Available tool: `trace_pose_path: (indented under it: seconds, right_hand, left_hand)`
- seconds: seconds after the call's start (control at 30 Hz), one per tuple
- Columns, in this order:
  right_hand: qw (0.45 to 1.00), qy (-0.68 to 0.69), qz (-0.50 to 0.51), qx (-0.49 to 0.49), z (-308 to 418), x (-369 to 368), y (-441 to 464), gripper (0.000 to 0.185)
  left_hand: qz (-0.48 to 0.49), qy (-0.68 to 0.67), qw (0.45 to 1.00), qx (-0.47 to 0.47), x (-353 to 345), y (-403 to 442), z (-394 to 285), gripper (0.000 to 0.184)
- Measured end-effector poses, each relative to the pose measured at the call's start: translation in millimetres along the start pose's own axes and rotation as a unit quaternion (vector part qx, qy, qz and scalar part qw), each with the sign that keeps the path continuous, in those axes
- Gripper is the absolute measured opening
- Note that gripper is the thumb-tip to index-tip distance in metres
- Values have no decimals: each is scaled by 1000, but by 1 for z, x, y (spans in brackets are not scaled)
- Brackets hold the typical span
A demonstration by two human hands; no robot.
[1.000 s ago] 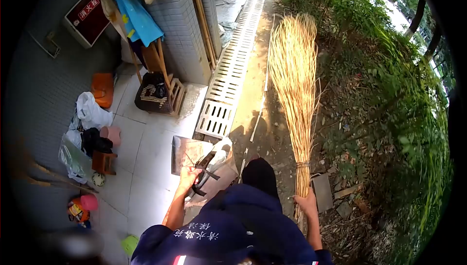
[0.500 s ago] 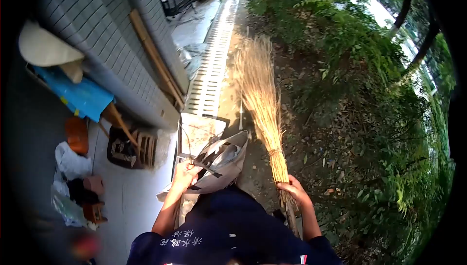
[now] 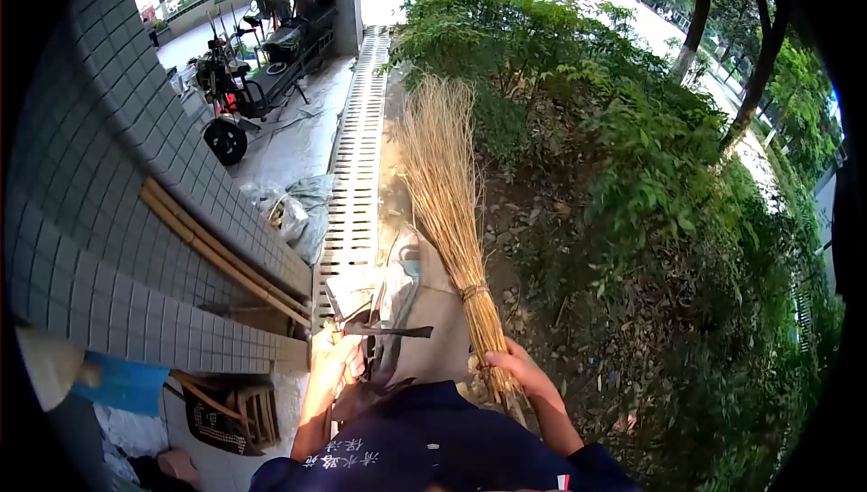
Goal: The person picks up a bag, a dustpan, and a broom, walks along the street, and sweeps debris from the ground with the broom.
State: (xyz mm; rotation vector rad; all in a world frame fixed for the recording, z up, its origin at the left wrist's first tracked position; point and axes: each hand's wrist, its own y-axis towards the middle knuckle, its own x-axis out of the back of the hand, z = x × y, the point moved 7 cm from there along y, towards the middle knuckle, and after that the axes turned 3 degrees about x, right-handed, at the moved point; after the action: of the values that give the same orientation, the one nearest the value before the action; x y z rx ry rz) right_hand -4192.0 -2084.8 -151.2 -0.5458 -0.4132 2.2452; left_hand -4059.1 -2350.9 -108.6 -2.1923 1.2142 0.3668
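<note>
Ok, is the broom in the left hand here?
No, the right hand grips the broom, while the left hand holds the bag.

- Pale tiled floor [image 3: 221, 471], near left: a slatted wooden stool [image 3: 262, 413] stands here beside a dark patterned mat [image 3: 212, 426]; a pink item [image 3: 178, 466], too small to identify, sits farther left near white plastic [image 3: 131, 431].
- Pale pavement [image 3: 302, 144], far left: it bears a parked scooter [image 3: 275, 59] and, nearer, a crumpled greyish sheet [image 3: 312, 199] just beside the drain covers [image 3: 350, 212].
- Soil bed [image 3: 506, 262], right: dry leaves [image 3: 668, 262] lie scattered over it among green shrubs [image 3: 542, 68].
</note>
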Motion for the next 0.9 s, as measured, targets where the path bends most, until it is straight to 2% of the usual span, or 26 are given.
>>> trace_pose_path:
  seconds: [0.1,0.13,0.27,0.43,0.5,0.63,0.7,0.83,0.9]
  right_hand:
    - [998,-55,-24,23,39,-5,56,44]
    - [992,-122,-25,31,58,-10,69,44]
    - [987,-151,-38,28,108,-12,141,51]
    - [989,-147,-1,-3,150,-6,257,54]
    - [992,-125,29,-3,164,2,316,52]
    - [990,-137,43,2,220,4,413,48]
    - [987,-147,64,-22,256,-2,461,46]
    - [984,-143,97,-33,293,-8,551,48]
    - [985,-130,108,-40,305,-10,607,48]
  left_hand:
    - [2,-17,1000,23,-14,70,-33,8]
    - [16,-25,999,36,-20,90,-45,10]
    - [51,-94,994,15,-26,188,-103,16]
    - [63,-151,986,-9,-29,311,-154,16]
    - [55,-163,984,-36,-32,358,-172,16]
    - [-43,-113,992,-42,-35,420,-226,16]
    - [-24,-138,987,-78,-28,450,-255,16]
    - [-79,-177,975,-110,-14,500,-296,17]
    - [-63,-202,970,-121,3,545,-307,17]
